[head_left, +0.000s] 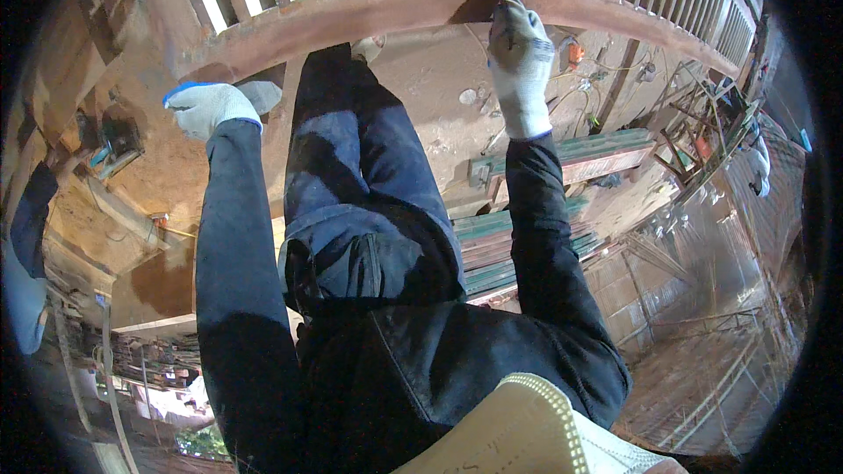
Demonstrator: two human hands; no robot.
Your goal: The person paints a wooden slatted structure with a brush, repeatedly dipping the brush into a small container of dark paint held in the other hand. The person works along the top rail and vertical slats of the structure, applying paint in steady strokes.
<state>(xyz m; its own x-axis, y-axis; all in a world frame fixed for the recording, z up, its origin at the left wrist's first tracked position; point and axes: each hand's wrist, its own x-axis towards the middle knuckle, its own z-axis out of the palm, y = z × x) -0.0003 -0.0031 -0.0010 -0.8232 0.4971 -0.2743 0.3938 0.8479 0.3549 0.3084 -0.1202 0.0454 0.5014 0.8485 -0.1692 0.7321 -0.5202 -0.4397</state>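
Note:
A long slatted wooden frame [386, 3] spans the far side in front of me, its near rail bent by the lens. My right hand [520, 53], in a white glove with blue fingertips, is closed at the rail's near edge, one blue tip up against the wood. Whatever those fingers grip, if anything, is hidden. Farther left, my left hand [212, 111] wears a matching glove and is just below the rail's left part, pointing left. Its fingers are mostly turned from view, so their closure is unclear. Whether it touches the rail cannot be told.
Stacked green and reddish-brown boards [562, 158] lie right of my legs. An orange item [575, 54] and loose cords are on the floor beyond. A wooden box-like piece [154, 285] stands at left. Dark and blue clothing [28, 254], perhaps another person's, shows at the left rim.

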